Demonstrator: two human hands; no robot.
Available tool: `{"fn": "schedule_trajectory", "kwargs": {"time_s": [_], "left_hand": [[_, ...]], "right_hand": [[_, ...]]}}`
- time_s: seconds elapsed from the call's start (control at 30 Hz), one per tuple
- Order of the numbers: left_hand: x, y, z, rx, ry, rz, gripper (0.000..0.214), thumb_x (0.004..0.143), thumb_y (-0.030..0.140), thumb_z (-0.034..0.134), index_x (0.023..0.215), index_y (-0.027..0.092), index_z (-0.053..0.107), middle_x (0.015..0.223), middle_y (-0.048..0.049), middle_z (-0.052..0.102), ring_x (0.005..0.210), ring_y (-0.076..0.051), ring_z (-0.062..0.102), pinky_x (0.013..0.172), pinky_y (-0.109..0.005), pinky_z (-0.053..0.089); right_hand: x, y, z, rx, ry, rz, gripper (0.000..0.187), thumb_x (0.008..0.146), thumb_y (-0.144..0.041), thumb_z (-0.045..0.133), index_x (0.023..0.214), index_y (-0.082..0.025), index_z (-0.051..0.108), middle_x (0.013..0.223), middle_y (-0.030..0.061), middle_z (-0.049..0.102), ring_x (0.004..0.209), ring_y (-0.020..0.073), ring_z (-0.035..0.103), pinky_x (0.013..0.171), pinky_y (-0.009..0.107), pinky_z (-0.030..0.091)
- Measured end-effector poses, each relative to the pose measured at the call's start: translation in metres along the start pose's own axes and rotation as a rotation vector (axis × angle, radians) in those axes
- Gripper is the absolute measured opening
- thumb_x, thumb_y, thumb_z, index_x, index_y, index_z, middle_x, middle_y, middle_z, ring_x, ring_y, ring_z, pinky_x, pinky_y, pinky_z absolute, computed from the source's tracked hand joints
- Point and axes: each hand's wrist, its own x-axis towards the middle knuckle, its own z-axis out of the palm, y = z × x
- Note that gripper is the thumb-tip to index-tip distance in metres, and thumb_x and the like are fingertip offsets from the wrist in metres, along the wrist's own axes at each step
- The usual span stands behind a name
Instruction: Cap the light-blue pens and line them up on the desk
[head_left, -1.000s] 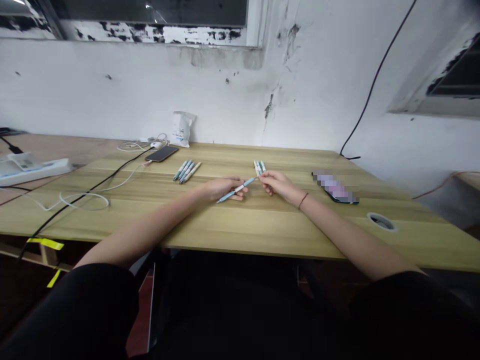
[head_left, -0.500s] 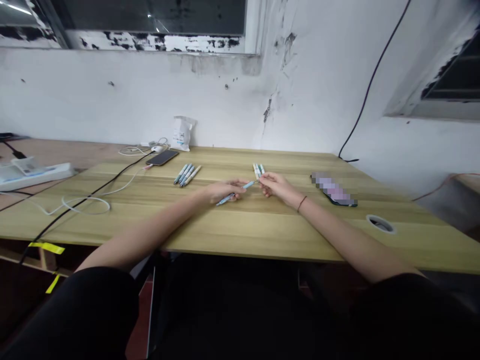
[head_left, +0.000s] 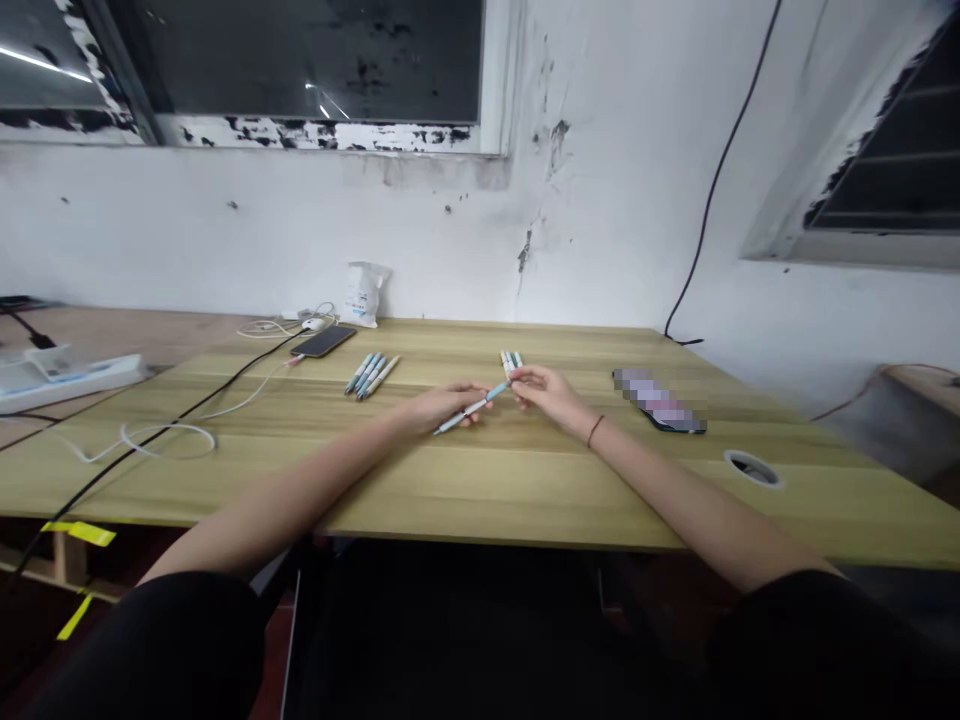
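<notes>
A slim pale-blue and white pen (head_left: 454,420) is held slantwise above the desk between both hands. My left hand (head_left: 448,403) is closed around its middle, with the lower end sticking out toward me. The fingertips of my right hand (head_left: 549,395) pinch the pen's upper, light-blue end. Just beyond my right hand lie a few pens (head_left: 511,360) side by side, partly hidden by its fingers. To the left of my left hand, several blue and cream pens (head_left: 371,376) lie in a slanted group.
On the wooden desk (head_left: 495,495), a dark phone (head_left: 324,342) lies back left beside white and black cables (head_left: 247,368). A white packet (head_left: 365,294) stands by the wall. Another phone (head_left: 660,400) and a round cable hole (head_left: 754,469) are at right. A power strip (head_left: 82,383) sits far left.
My right fingers have closed in on the pen's upper end; earlier a small gap with a thin piece showed there. The camera view has tilted up slightly.
</notes>
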Motion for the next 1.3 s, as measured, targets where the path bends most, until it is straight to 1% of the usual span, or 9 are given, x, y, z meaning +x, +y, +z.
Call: {"fn": "schedule_trajectory", "kwargs": {"time_s": [0.13,0.27,0.53,0.77,0.83,0.9,1.03,1.13,1.3], "left_hand": [[-0.001,0.001,0.000,0.031,0.026,-0.008,0.033,0.080,0.037,0.061,0.104,0.014,0.061,0.090,-0.0036,0.062,0.060,-0.005,0.052,0.053,-0.016,0.041],[0.001,-0.001,-0.002,-0.005,0.014,0.009,0.035,0.078,0.035,0.063,0.107,0.017,0.060,0.098,-0.0046,0.063,0.060,-0.005,0.052,0.053,-0.016,0.041],[0.000,0.001,0.000,-0.035,0.023,-0.018,0.033,0.078,0.035,0.064,0.106,0.017,0.061,0.095,-0.0040,0.064,0.056,-0.004,0.050,0.049,-0.016,0.038],[0.005,-0.004,-0.003,0.013,0.006,0.007,0.042,0.071,0.028,0.071,0.110,0.017,0.061,0.074,0.0007,0.059,0.057,-0.006,0.049,0.048,-0.016,0.035],[0.005,-0.004,-0.003,0.037,-0.012,0.029,0.037,0.072,0.031,0.070,0.105,0.015,0.063,0.081,-0.0019,0.062,0.058,-0.005,0.050,0.048,-0.016,0.035],[0.004,-0.004,-0.003,0.049,-0.045,0.046,0.033,0.075,0.035,0.068,0.100,0.014,0.064,0.096,-0.0060,0.063,0.061,-0.005,0.052,0.049,-0.016,0.037],[0.001,-0.003,-0.003,0.036,-0.087,0.025,0.036,0.080,0.041,0.061,0.104,0.015,0.062,0.114,-0.0097,0.061,0.063,-0.005,0.053,0.050,-0.016,0.039],[0.000,-0.002,-0.002,0.056,-0.078,0.026,0.035,0.081,0.041,0.060,0.105,0.016,0.061,0.114,-0.0094,0.062,0.060,-0.005,0.051,0.047,-0.016,0.036],[-0.001,0.000,-0.001,0.096,-0.066,0.015,0.038,0.078,0.042,0.061,0.105,0.015,0.060,0.105,-0.0080,0.063,0.055,-0.004,0.044,0.044,-0.017,0.030]], "right_hand": [[0.002,0.002,-0.002,-0.001,-0.009,-0.025,0.028,0.073,-0.036,0.065,0.093,-0.018,0.058,0.091,0.0039,0.063,0.062,0.0089,0.055,0.058,0.025,0.050],[0.003,0.003,-0.003,-0.021,-0.036,-0.028,0.027,0.075,-0.036,0.064,0.094,-0.018,0.058,0.091,0.0041,0.063,0.062,0.0090,0.055,0.057,0.025,0.050],[0.001,0.000,-0.002,-0.067,-0.052,-0.043,0.028,0.075,-0.037,0.064,0.094,-0.018,0.058,0.087,0.0027,0.062,0.061,0.0091,0.055,0.058,0.026,0.050],[0.000,-0.001,-0.002,-0.098,-0.067,-0.068,0.026,0.076,-0.036,0.062,0.094,-0.018,0.057,0.083,0.0013,0.060,0.062,0.0092,0.056,0.058,0.025,0.050],[0.001,0.000,-0.002,-0.115,-0.075,-0.081,0.025,0.077,-0.035,0.062,0.094,-0.018,0.056,0.084,0.0016,0.060,0.063,0.0096,0.057,0.059,0.025,0.050],[0.001,0.000,-0.002,-0.138,-0.086,-0.088,0.023,0.078,-0.035,0.061,0.093,-0.018,0.055,0.084,0.0020,0.060,0.065,0.0101,0.057,0.060,0.025,0.049],[-0.002,-0.006,0.000,-0.193,-0.076,-0.099,0.024,0.079,-0.039,0.059,0.091,-0.018,0.056,0.083,0.0021,0.061,0.064,0.0112,0.058,0.061,0.027,0.049],[-0.005,-0.011,0.001,-0.250,-0.080,-0.133,0.024,0.081,-0.041,0.056,0.086,-0.018,0.056,0.077,0.0010,0.059,0.063,0.0114,0.056,0.062,0.027,0.047],[-0.006,-0.010,0.002,-0.298,-0.120,-0.145,0.029,0.083,-0.046,0.051,0.078,-0.018,0.054,0.065,-0.0014,0.052,0.060,0.0114,0.052,0.059,0.025,0.043]]}}
